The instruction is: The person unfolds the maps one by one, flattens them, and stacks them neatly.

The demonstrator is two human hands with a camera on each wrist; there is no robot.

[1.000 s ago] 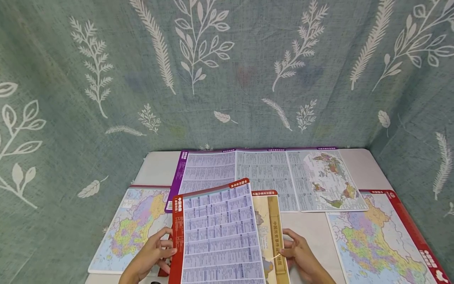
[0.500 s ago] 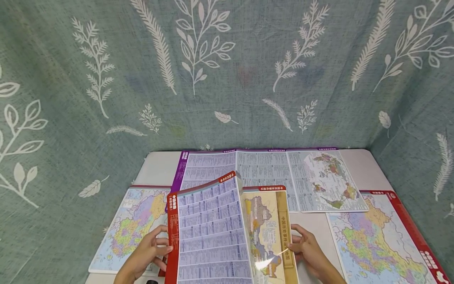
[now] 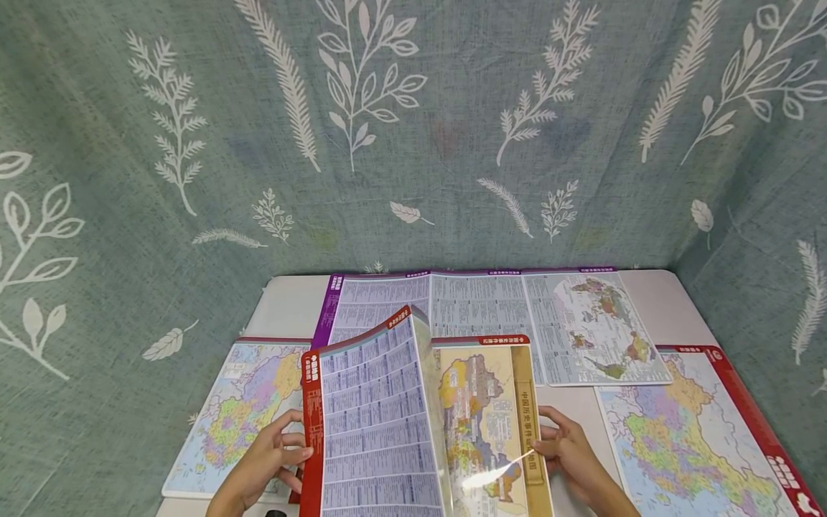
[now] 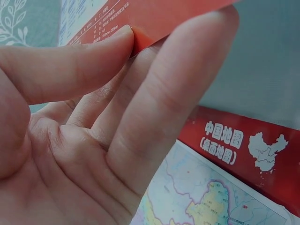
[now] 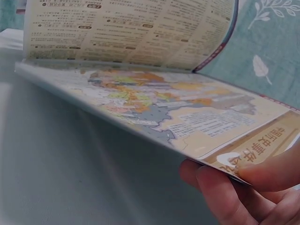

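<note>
A laminated folding map (image 3: 371, 416) with a red left border is held up over the table, bent open at a fold. Its left panel shows a blue-grey text chart; the right one shows a tan historical map with a gold strip (image 3: 528, 424). My left hand (image 3: 265, 459) pinches the red border (image 4: 112, 23) between thumb and fingers. On the opposite side, my right hand (image 3: 571, 452) pinches the gold strip's outer edge, thumb on top and fingers underneath, as the right wrist view shows. The lower part of the map runs out of the head view.
Behind lies a purple-edged folding chart (image 3: 481, 323) spread flat on the white table (image 3: 291, 309). A colourful map (image 3: 242, 424) lies at left, and another with a red border (image 3: 698, 438) at right. A patterned green curtain (image 3: 413, 143) hangs around the table.
My right hand has moved right with the gold-strip edge, while my left hand has shifted slightly left. The folding map's panels have spread apart, uncovering more of the tan historical map.
</note>
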